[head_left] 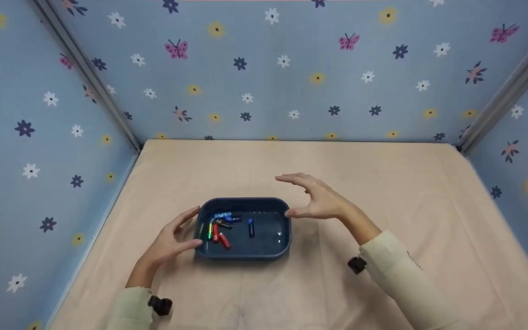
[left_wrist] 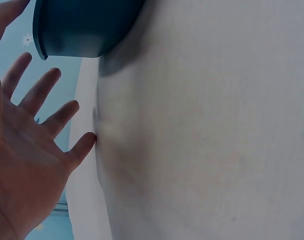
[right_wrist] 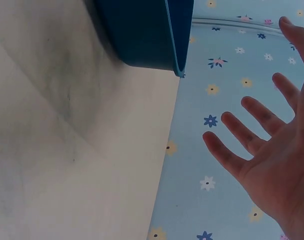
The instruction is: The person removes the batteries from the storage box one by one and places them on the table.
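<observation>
A dark blue tray (head_left: 245, 255) sits on the beige table, a little left of centre. Inside it lie several small batteries (head_left: 220, 229), red, green and blue, clustered at its left end, and one blue battery (head_left: 250, 228) lies apart near the middle. My left hand (head_left: 177, 236) hovers by the tray's left side with straight, spread fingers and holds nothing. My right hand (head_left: 314, 199) is open by the tray's right side, thumb close to the rim. The wrist views show each spread hand, left hand (left_wrist: 26, 150) and right hand (right_wrist: 272, 150), beside the tray (left_wrist: 81, 30) (right_wrist: 141, 35).
The beige table cloth (head_left: 360, 165) stretches around the tray. Blue flowered walls (head_left: 264, 82) close in the back, left and right sides, with metal posts in both far corners.
</observation>
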The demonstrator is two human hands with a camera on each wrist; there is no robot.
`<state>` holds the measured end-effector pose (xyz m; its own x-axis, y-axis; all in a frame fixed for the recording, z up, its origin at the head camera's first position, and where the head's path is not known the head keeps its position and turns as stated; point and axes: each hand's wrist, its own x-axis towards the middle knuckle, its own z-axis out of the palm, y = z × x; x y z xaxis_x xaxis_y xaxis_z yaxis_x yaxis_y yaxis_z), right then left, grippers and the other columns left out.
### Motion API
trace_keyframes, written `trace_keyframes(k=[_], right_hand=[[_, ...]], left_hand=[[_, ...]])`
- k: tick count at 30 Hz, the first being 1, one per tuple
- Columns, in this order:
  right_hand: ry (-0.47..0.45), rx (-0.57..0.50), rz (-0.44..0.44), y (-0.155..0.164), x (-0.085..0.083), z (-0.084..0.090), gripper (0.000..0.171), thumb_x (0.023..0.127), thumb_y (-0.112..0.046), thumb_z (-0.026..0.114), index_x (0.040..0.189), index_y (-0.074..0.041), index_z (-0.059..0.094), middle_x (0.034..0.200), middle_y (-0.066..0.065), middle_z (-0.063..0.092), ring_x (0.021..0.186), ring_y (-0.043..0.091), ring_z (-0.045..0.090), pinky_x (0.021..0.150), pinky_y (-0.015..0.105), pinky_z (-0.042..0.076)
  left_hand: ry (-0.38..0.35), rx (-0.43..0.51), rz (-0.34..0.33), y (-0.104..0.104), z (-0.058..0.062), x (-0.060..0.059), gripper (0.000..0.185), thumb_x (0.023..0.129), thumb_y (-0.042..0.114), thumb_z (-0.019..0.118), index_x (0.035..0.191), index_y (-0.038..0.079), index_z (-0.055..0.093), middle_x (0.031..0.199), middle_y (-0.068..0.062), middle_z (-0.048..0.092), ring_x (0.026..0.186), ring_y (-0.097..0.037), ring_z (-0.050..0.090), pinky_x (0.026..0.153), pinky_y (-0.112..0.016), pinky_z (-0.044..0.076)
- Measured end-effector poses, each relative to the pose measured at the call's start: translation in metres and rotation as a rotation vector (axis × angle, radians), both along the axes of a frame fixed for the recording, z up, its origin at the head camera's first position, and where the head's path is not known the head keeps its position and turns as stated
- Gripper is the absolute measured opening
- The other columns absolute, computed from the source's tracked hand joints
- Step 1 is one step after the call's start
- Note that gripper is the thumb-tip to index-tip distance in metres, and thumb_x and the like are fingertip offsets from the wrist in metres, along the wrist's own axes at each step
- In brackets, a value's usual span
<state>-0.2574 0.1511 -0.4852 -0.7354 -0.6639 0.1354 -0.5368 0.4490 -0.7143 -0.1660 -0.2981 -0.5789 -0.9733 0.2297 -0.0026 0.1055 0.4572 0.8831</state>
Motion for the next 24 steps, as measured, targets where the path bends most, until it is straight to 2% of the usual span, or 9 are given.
trace_keyframes(k=[5,12,18,24], right_hand=[[-0.017,0.024,0.025,-0.011,0.000,0.000,0.087,0.092,-0.042,0.091,0.169,-0.027,0.054,0.174,0.008,0.054,0.159,0.043,0.053,0.125,0.074,0.047],[-0.049,0.039,0.047,-0.025,-0.003,-0.003,0.085,0.092,-0.036,0.091,0.169,-0.028,0.054,0.173,0.008,0.055,0.152,0.043,0.056,0.116,0.073,0.055],[-0.087,0.046,0.082,-0.037,-0.003,-0.003,0.086,0.093,-0.042,0.089,0.170,-0.028,0.052,0.172,0.009,0.055,0.150,0.042,0.059,0.112,0.072,0.058],[-0.138,0.089,0.161,-0.052,-0.009,-0.006,0.086,0.093,-0.036,0.089,0.169,-0.021,0.052,0.172,0.014,0.056,0.144,0.050,0.065,0.121,0.072,0.052]], left_hand=[[-0.006,0.018,-0.029,-0.001,-0.002,-0.002,0.089,0.097,0.013,0.087,0.174,0.015,0.044,0.180,-0.018,0.046,0.172,-0.050,0.032,0.137,-0.077,0.021],[-0.079,0.034,-0.077,-0.004,-0.005,-0.003,0.090,0.099,0.014,0.086,0.176,0.015,0.039,0.181,-0.024,0.040,0.171,-0.054,0.032,0.137,-0.073,0.023],[-0.108,0.030,-0.082,-0.005,-0.004,-0.003,0.092,0.099,0.017,0.086,0.177,0.018,0.037,0.181,-0.024,0.040,0.171,-0.054,0.033,0.137,-0.076,0.022],[-0.104,0.045,-0.084,-0.005,-0.006,-0.003,0.092,0.099,0.016,0.086,0.177,0.019,0.038,0.181,-0.024,0.041,0.170,-0.054,0.035,0.137,-0.076,0.024]])
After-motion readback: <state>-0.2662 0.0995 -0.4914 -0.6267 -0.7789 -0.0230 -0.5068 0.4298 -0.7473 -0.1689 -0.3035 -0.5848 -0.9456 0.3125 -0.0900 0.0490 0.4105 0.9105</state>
